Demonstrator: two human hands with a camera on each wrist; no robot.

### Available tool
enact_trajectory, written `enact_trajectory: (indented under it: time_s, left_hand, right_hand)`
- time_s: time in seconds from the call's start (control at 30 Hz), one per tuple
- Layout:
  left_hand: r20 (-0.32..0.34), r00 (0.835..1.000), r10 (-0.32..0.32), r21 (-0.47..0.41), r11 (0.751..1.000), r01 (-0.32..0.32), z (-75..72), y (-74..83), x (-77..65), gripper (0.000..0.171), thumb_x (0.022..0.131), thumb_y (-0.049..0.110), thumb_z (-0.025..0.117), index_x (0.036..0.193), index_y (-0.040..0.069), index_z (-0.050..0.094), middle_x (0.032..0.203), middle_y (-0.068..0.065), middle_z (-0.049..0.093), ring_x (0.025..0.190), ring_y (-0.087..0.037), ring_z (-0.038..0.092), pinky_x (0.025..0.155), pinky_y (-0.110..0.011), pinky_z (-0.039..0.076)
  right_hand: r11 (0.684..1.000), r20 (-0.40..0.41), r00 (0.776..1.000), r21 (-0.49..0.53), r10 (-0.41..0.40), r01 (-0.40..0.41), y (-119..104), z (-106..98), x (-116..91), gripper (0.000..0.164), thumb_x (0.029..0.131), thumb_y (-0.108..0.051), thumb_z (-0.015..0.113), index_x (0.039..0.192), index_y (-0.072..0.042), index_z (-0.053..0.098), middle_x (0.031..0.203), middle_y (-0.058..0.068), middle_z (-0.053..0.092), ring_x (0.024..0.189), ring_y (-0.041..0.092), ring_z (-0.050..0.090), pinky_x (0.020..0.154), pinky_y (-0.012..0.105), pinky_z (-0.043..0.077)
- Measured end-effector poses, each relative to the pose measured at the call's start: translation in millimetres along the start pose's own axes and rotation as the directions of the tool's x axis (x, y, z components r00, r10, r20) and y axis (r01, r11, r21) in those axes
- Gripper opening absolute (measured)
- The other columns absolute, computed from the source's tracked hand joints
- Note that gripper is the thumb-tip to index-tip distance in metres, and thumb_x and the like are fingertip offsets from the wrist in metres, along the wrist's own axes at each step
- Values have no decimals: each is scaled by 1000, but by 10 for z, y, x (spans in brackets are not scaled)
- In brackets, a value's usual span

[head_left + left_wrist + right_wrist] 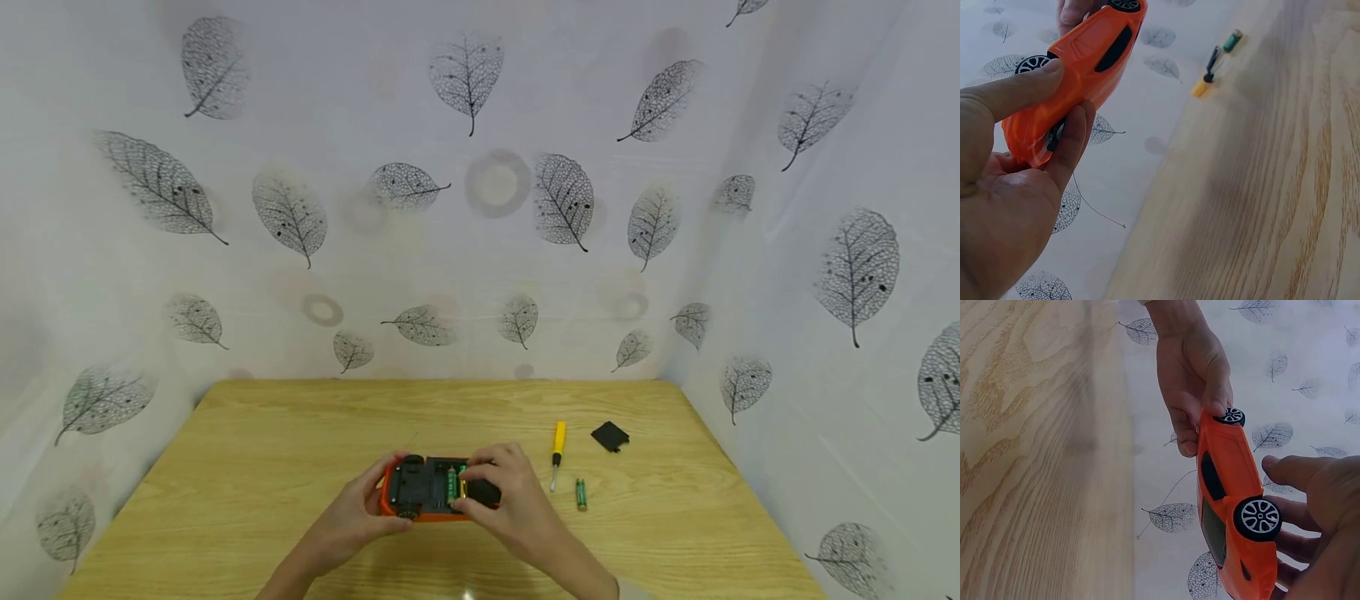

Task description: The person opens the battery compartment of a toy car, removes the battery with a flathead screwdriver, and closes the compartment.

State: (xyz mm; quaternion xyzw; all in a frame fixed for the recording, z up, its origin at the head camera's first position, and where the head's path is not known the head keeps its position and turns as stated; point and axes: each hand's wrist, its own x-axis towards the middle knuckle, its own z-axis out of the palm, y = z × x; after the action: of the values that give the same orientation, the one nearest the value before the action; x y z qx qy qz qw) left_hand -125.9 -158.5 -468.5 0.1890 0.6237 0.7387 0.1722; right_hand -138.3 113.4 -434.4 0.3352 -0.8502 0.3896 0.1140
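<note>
Clamping the upturned toy car at lower centre are the fingers of the left hand; the right hand pinches a battery at the compartment, where a green battery lies. A wooden table spans the lower frame, leaf-printed sheeting above.

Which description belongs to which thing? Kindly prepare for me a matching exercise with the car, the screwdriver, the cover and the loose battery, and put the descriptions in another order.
Things:
1. Car
2. Screwdriver
3. Cover
4. Loose battery

Descriptions:
A. black, farthest right of the four in the head view
B. mostly green, lying on the table
C. orange body, held by the left hand
D. yellow handle

Right pairs: 1-C, 2-D, 3-A, 4-B
</note>
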Motion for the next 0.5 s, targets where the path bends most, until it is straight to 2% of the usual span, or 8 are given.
enact_trajectory:
  time_s: [0.17, 0.5]
  left_hand:
    - [-4, 1000, -10, -2, 1000, 10, 7, 7, 7, 97, 91, 0, 77, 162, -7, 10, 161, -41, 13, 128, -25, 60, 95, -37, 58]
    - [1, 1000, -8, -8, 1000, 8, 5, 0, 7, 93, 91, -4, 75, 161, -6, 15, 161, -39, 14, 129, -24, 59, 97, -37, 58]
  right_hand:
    - [1000, 12, 1000, -29, 6, -6, -11, 21, 10, 19, 90, -28, 82, 103, -14, 79, 118, -2, 65, 108, 18, 51, 90, 43, 50]
    - [999, 25, 999, -39, 32, -31, -21, 56, 37, 16, 88, -26, 84, 99, -15, 81, 116, -3, 66, 106, 18, 52, 89, 43, 49]
